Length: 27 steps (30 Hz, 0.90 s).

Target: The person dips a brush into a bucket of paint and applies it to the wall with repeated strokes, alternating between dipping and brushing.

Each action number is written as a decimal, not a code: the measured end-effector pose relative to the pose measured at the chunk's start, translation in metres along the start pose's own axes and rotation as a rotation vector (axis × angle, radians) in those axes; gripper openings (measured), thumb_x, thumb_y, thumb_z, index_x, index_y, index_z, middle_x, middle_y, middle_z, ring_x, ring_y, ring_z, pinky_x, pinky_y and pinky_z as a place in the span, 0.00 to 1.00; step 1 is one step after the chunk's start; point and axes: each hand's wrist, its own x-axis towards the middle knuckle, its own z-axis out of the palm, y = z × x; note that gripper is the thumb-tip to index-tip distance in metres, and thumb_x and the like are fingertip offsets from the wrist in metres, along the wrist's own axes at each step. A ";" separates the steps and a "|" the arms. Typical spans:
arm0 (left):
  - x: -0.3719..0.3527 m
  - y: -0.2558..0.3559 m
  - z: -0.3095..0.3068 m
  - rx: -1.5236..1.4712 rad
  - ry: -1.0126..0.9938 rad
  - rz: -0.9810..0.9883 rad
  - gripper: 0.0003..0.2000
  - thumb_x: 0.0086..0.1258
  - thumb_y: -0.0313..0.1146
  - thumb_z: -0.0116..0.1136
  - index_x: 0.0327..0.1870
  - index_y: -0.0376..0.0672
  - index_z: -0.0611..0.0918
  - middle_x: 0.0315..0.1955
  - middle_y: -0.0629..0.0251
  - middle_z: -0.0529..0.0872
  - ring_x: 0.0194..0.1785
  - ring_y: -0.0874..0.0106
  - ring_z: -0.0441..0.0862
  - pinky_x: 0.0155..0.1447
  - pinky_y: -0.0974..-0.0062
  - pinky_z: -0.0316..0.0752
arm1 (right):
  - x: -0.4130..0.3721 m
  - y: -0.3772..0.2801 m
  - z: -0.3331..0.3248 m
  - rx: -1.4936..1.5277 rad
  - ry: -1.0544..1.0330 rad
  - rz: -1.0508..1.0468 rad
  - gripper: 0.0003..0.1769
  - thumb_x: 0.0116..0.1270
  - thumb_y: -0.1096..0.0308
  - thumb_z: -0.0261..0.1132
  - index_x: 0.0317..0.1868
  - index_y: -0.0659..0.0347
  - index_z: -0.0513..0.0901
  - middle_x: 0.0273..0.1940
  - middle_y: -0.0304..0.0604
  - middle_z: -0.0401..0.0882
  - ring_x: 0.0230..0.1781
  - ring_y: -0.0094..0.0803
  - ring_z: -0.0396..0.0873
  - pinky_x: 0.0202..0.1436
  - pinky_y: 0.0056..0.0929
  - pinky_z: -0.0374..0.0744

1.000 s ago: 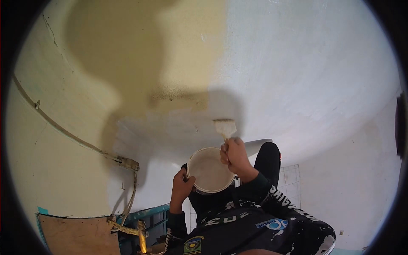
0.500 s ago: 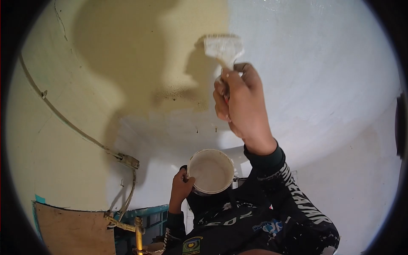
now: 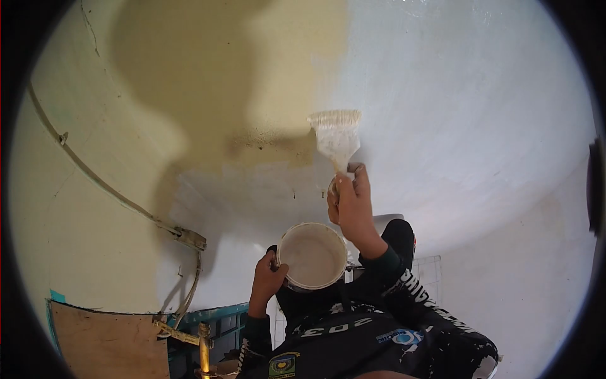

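A wide paintbrush [image 3: 338, 139], coated in white paint, is gripped by its handle in my right hand [image 3: 356, 211]. Its bristles point up and lie against the wall, right where yellow meets white. My left hand [image 3: 267, 282] holds a round paint bucket [image 3: 312, 287] by the rim, thumb over the edge, close to my body. Pale paint [image 3: 310, 256] shows inside the bucket. The wall is yellow [image 3: 284, 76] on the upper left and freshly white [image 3: 454, 114] on the right, with a white band lower down.
A cable [image 3: 95, 170] runs down the left wall to a small box [image 3: 190, 239]. Below stand a brown board [image 3: 107, 341] with a teal frame and a yellow metal post [image 3: 204, 347]. My shadow covers part of the yellow wall. Two small holes dot the lower wall.
My right hand has drawn the brush downward along the wall, and a new white strip shows at the edge of the yellow. The left hand and bucket stay in place.
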 end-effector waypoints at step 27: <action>-0.003 0.006 -0.001 -0.084 -0.016 -0.071 0.09 0.66 0.21 0.59 0.30 0.39 0.70 0.22 0.68 0.75 0.20 0.76 0.78 0.22 0.76 0.75 | -0.002 0.084 -0.055 0.237 0.053 0.646 0.10 0.75 0.69 0.53 0.33 0.58 0.66 0.25 0.39 0.65 0.15 0.24 0.58 0.18 0.28 0.54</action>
